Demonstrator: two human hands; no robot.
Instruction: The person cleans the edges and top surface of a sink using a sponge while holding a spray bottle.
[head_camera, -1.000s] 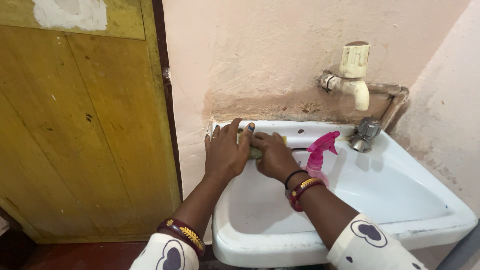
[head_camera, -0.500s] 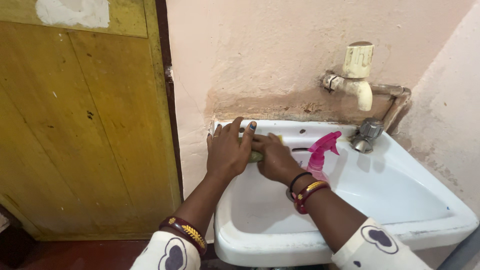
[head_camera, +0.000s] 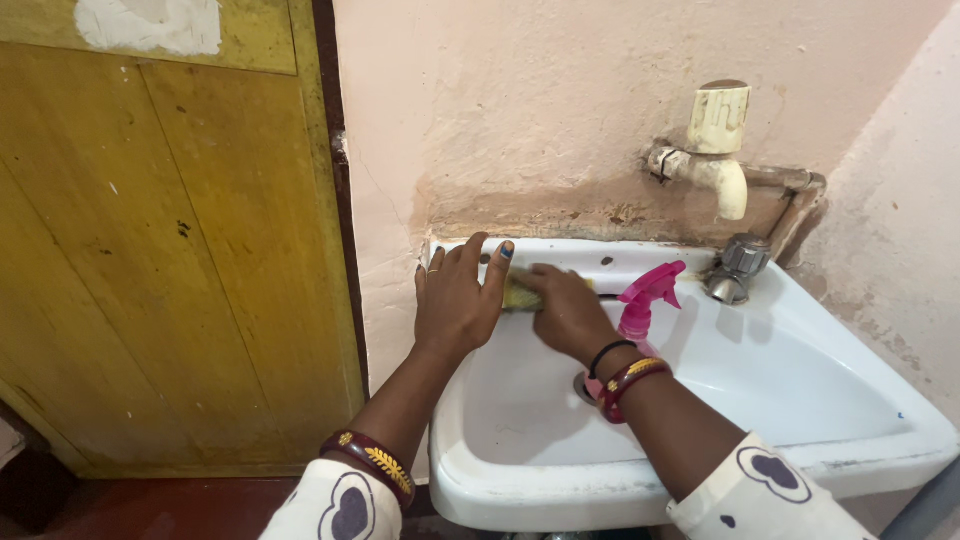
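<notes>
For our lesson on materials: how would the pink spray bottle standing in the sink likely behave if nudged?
The pink spray bottle stands upright in the white sink, tall and narrow with a broad trigger head, so it probably tips easily. It looks like thin plastic, likely light. On the smooth sloping basin it may well slide.

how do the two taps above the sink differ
The cream tap juts from the wall pipe, well above the sink; the metal tap sits low on the sink's back ledge. The cream one is taller, with a down-turned spout; the metal one is squat and shiny. Both stand at the sink's right rear.
</notes>
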